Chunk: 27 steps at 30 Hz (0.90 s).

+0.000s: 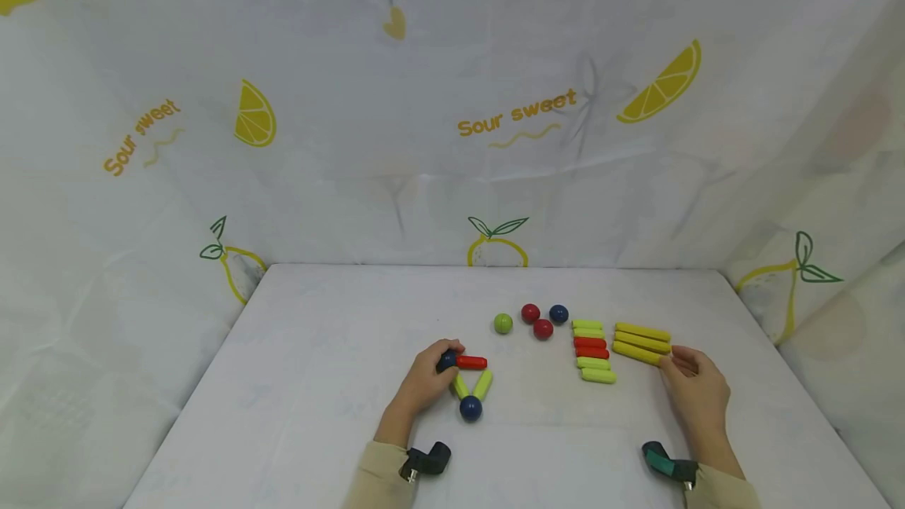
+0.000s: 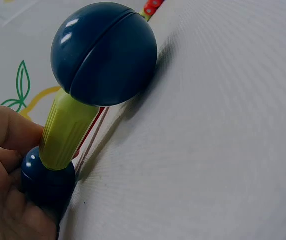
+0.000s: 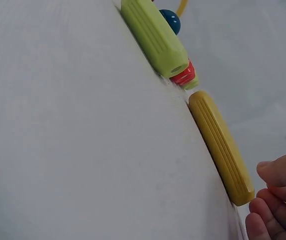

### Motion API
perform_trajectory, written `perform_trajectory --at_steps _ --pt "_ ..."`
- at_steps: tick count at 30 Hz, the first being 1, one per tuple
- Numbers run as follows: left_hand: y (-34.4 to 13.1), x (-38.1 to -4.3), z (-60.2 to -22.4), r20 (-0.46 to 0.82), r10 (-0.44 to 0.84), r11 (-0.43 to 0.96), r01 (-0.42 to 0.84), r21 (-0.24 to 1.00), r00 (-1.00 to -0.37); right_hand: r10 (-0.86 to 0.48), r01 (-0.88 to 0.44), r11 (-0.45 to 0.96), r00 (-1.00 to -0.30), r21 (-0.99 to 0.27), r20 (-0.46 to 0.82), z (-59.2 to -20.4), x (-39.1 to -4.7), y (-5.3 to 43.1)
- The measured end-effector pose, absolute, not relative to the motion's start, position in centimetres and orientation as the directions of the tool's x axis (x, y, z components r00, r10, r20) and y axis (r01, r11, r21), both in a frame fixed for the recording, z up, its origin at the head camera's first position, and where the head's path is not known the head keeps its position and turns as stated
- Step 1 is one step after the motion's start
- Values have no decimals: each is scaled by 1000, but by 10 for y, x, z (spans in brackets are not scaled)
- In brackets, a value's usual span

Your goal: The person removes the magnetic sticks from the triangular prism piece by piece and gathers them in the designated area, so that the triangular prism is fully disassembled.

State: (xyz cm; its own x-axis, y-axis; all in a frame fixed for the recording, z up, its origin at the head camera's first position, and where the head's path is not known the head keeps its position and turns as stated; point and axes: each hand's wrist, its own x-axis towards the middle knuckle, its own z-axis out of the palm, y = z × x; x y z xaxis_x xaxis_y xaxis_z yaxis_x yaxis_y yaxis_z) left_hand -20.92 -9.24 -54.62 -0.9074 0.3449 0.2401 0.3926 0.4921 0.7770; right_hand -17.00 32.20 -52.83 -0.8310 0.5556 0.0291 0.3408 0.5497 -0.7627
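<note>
My left hand (image 1: 423, 375) grips a dark blue ball (image 1: 447, 360) with the fingers curled round it. A red rod (image 1: 472, 363) points right from that ball. Two lime-green rods (image 1: 482, 385) form a V that meets at a second dark blue ball (image 1: 470, 408), nearer the body. In the left wrist view, one lime rod (image 2: 69, 132) spans between the two balls. At the right, my right hand (image 1: 696, 391) has its fingertips by the right end of the nearest yellow rod (image 1: 638, 353). In the right wrist view its thumb and fingers stand apart beside that yellow rod (image 3: 221, 150).
Left of the yellow rods lies a column of short lime and red rods (image 1: 591, 353). Behind are a green ball (image 1: 503, 324), two red balls (image 1: 543, 329) and a blue ball (image 1: 558, 314). A printed cloth (image 1: 424, 203) hangs behind the white table (image 1: 304, 415).
</note>
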Motion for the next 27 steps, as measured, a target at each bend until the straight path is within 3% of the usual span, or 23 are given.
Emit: perform_trajectory --at_steps 11,21,27 --pt "-92 -208 -544 187 329 467 331 820 -926 459 201 577 -882 -791 110 -516 -169 301" --pt "-89 -210 -545 204 322 463 341 818 -925 195 -33 632 -960 -774 200 -493 -162 239" --pt "-91 -209 -545 188 315 464 323 825 -930 30 -119 570 -986 -813 165 -493 -167 200"
